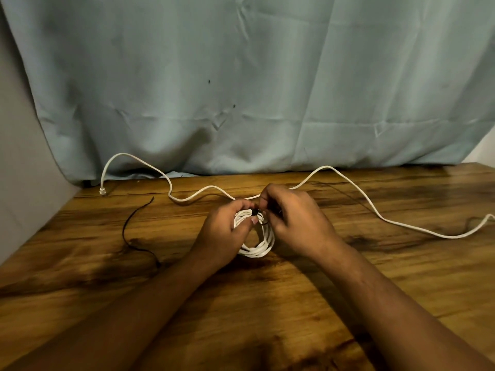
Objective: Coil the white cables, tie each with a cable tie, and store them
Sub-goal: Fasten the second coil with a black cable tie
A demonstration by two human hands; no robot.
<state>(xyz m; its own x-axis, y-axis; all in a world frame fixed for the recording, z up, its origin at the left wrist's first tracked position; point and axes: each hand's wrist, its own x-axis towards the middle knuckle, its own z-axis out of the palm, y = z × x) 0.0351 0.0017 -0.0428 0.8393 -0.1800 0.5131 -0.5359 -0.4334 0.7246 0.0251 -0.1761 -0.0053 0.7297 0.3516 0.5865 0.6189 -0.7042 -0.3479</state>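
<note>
At the table's point(267, 303) centre, your left hand point(227, 231) grips the coiled cable point(257, 249) while your right hand point(294, 223) pinches the black tie point(255, 211) around it. Toward twelve o'clock, a second cable point(348, 180) lies uncoiled; a spare tie point(128, 226) waits at nine. Neither looks stored yet.

no readable text, labels or numbers anywhere

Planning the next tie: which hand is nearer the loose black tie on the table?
Left. The left hand holds the coil, to the right of the loose black tie; the right hand sits farther right, past the coil.
</note>
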